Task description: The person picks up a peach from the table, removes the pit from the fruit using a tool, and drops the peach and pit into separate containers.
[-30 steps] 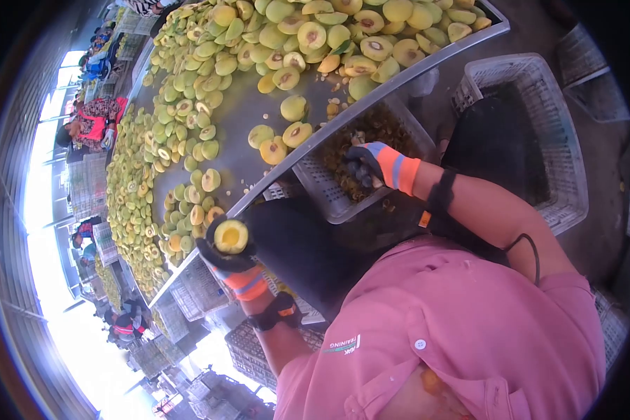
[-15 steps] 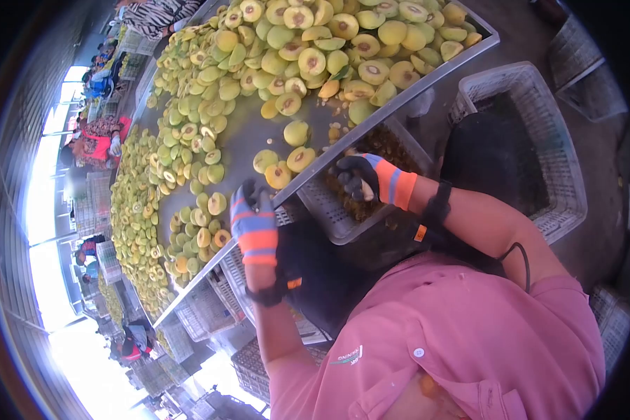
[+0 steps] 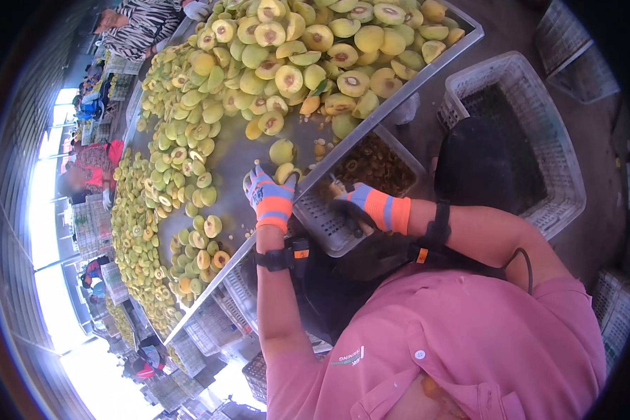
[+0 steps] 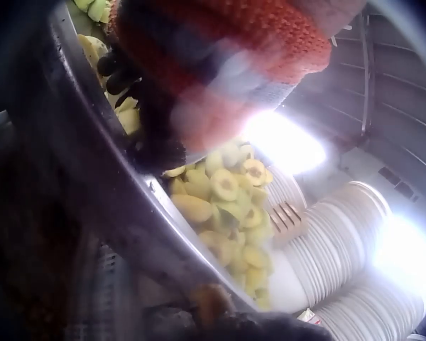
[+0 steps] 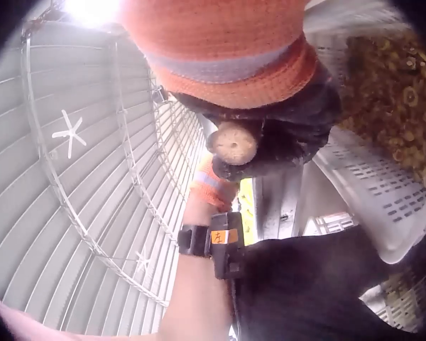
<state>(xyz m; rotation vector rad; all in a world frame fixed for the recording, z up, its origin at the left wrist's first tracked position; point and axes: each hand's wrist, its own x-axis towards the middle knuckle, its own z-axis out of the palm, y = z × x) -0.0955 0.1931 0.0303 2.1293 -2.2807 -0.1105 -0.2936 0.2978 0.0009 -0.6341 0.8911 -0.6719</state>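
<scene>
On the metal table's near edge (image 3: 210,285), my gloved left hand (image 3: 269,199) reaches over cut green-yellow fruit (image 3: 282,152), its fingers spread beside a few pieces. Dark fingertips touch or nearly touch fruit (image 4: 128,117) in the left wrist view; whether any is held is hidden. My gloved right hand (image 3: 371,208) is curled round a tool, low over a white crate (image 3: 316,222). The round butt of its wooden handle (image 5: 234,144) shows in the right wrist view; its working end is hidden.
Cut fruit (image 3: 273,63) is heaped across the table. Brown scraps (image 3: 378,168) lie in the white crate under its edge. A larger white crate (image 3: 563,154) stands at right. Other people (image 3: 143,29) are at the far side, with stacked crates (image 3: 94,224) beyond.
My left hand has come up from below the table edge, where it held a cut fruit, onto the table; that fruit no longer shows. My right hand has moved slightly down, still gripping the tool.
</scene>
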